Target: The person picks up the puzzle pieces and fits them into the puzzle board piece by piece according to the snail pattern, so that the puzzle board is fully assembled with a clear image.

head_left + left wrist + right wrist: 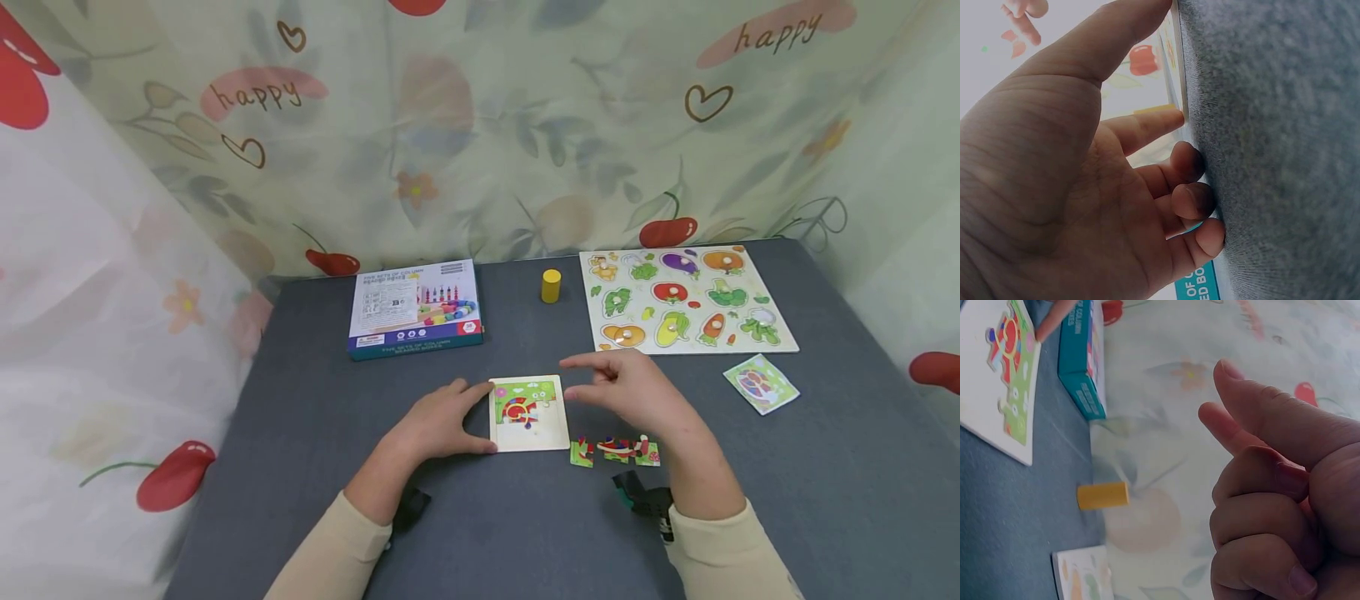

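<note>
A small square wooden jigsaw board [551, 425] lies flat on the table, its upper left filled by joined pieces [517, 408] with a green and red picture. My left hand [442, 421] touches the board's left edge, index fingertip near the far corner and thumb near the close one. In the left wrist view, the other fingertips [1200, 200] are at the tabletop. Right of the board hovers my right hand [633, 392], index finger and thumb extended and apart, other fingers curled, nothing between them. Loose jigsaw pieces [581, 452] lie below it, at the board's lower right.
At the back left lies a boxed toy set [416, 308]. A yellow cylinder [551, 286] stands upright at the back. To its right is a vegetable peg puzzle board [697, 300], with a small picture card [761, 384] in front. A patterned curtain [480, 125] hangs behind the table.
</note>
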Demonstrator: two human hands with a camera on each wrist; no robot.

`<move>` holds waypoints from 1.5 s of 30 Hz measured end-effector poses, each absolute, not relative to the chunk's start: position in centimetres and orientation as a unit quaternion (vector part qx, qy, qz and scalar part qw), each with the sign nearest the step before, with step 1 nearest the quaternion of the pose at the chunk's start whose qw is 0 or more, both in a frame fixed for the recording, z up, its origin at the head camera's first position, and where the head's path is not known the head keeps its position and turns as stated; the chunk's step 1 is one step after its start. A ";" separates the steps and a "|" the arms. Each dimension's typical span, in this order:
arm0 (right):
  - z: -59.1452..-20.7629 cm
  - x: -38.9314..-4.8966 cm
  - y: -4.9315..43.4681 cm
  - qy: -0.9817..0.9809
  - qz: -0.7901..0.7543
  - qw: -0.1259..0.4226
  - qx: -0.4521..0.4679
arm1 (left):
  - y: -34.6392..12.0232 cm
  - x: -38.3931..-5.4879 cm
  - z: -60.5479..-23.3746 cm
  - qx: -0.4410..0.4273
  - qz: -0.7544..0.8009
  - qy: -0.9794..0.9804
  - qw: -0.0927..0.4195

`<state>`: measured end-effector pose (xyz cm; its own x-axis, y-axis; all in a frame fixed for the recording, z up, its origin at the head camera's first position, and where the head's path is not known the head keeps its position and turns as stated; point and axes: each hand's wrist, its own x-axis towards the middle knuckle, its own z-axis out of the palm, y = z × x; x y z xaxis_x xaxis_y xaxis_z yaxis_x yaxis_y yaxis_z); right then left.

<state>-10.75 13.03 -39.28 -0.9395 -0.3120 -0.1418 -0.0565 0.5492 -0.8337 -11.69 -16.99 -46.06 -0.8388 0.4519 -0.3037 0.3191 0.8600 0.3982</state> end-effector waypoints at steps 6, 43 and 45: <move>-38.7 -10.4 14.5 0.869 -0.467 0.130 -0.098 | -17.0 -11.7 -46.1 0.207 0.164 0.944 0.198; -45.8 -9.8 24.1 0.895 -0.403 0.185 -0.039 | -17.1 -11.7 -46.2 0.202 0.164 0.944 0.201; -46.2 -9.9 24.0 0.896 -0.402 0.184 -0.042 | -17.0 -11.7 -46.1 0.202 0.164 0.944 0.201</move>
